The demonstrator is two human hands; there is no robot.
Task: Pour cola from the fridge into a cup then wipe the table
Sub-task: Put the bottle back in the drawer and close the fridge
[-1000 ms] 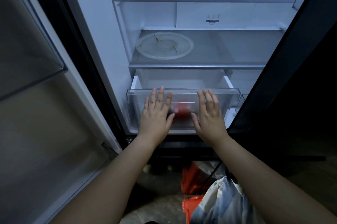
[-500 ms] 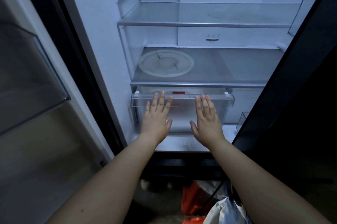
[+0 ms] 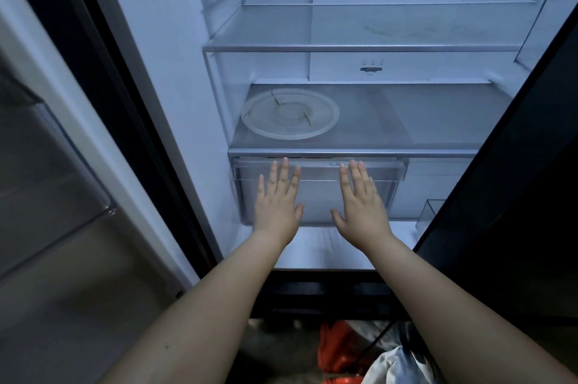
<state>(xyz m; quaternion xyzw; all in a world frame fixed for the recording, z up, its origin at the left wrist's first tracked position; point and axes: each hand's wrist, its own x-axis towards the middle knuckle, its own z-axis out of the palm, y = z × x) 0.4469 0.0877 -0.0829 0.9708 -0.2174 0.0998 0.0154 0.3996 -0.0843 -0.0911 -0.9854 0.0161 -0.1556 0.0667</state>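
My left hand (image 3: 276, 208) and my right hand (image 3: 361, 207) press flat, fingers straight and holding nothing, on the clear drawer (image 3: 319, 193) under the front edge of the lower shelf (image 3: 406, 121).

The fridge (image 3: 162, 39) was white inside, washed in a cool blue tint. The upper shelf (image 3: 375, 27) and lower shelf (image 3: 422, 114) were clear glass, each with a silver-grey front strip. The drawer (image 3: 319, 196) beneath was colourless and see-through. A round dish (image 3: 289, 113) was cloudy white with a few thin green flecks. The door seal (image 3: 125, 102) was black, the left door (image 3: 62, 227) dull grey, the right door (image 3: 516, 196) near black. On the dark grey floor (image 3: 275, 352) lay an orange-red bag (image 3: 339, 349) and a pale cloth (image 3: 394, 365), white shading to blue-grey.
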